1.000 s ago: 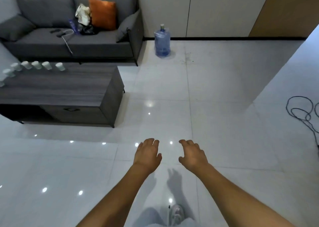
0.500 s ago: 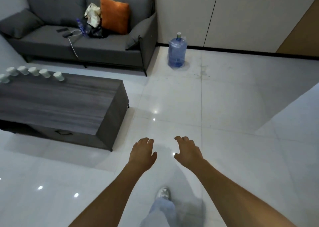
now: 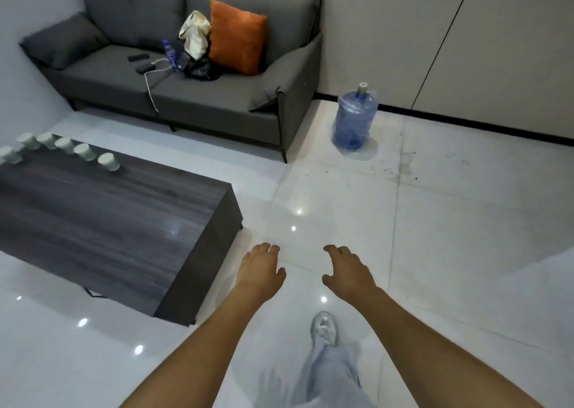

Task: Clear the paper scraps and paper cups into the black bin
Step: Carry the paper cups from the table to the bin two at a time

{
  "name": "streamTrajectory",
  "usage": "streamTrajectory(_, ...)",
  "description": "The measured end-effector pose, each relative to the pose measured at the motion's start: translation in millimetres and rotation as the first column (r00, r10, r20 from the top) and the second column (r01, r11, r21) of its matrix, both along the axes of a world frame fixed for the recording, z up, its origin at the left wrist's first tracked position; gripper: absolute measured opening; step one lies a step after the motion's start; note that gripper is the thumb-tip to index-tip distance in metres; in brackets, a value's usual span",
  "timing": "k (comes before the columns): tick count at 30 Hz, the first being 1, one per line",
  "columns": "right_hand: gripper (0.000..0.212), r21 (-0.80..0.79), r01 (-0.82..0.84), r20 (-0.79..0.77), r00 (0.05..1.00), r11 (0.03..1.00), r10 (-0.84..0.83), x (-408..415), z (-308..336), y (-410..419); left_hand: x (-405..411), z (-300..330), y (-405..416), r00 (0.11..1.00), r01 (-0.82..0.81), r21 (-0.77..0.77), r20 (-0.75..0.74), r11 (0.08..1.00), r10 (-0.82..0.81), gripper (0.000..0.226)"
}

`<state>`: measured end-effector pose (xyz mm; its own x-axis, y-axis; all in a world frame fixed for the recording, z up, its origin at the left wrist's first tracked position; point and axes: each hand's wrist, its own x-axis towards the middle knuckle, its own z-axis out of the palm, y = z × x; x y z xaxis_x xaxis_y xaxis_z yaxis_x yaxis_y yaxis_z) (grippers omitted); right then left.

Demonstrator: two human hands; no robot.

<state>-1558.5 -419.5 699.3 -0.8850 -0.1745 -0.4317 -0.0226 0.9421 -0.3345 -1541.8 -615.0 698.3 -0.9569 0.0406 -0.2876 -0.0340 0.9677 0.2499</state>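
Observation:
Several white paper cups (image 3: 108,162) stand upside down in a row along the far left edge of a dark wooden coffee table (image 3: 124,221). My left hand (image 3: 259,269) and my right hand (image 3: 346,272) hang out in front of me over the floor, to the right of the table's near corner. Both hold nothing, with fingers loosely bent. No black bin and no paper scraps are in view.
A grey sofa (image 3: 198,97) with an orange cushion (image 3: 236,36), a bag, a bottle and cables stands behind the table. A blue water jug (image 3: 354,118) sits on the white tiled floor by the wall. My shoe (image 3: 324,328) is stepping forward.
The view has moved forward and turned left, bringing the table, cups and sofa closer. Both hands stay held out in front, holding nothing.

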Motion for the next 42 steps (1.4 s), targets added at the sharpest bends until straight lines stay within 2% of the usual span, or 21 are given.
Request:
streamTrajectory(6,0.064,0.019,-0.078,-0.010,0.997,0.997,0.078,-159.8,12.4,6.4,-131.4,5.0,12.1,0.991,-0.122,0.018,0.056,0.992,0.121,0.050)
streamTrajectory(11,0.064,0.020,-0.187,0.018,0.982,0.982,0.187,-266.1,14.9,-23.8,-219.5,4.6,-12.4,0.969,-0.236,0.035,0.082,0.971,0.233,0.051)
streamTrajectory(21,0.062,0.028,-0.370,0.033,0.929,0.928,0.370,-473.7,2.2,-154.2,-405.3,-16.4,-123.9,0.923,-0.375,0.053,0.115,0.926,0.367,0.052)
streamTrajectory(25,0.062,0.031,-0.441,-0.007,0.897,0.897,0.442,-554.5,8.8,-222.6,-471.4,-14.8,-180.0,0.898,-0.438,0.053,0.078,0.898,0.433,0.052)
streamTrajectory(33,0.064,0.053,-0.629,0.020,0.778,0.776,0.629,-669.3,13.4,-344.9,-561.4,-15.7,-277.9,0.802,-0.597,0.068,0.099,0.800,0.590,0.052)
streamTrajectory(42,0.064,0.105,-0.808,0.067,0.588,0.580,0.806,-822.2,-5.4,-508.6,-680.1,-33.2,-407.8,0.624,-0.781,0.080,0.127,0.619,0.771,0.052)
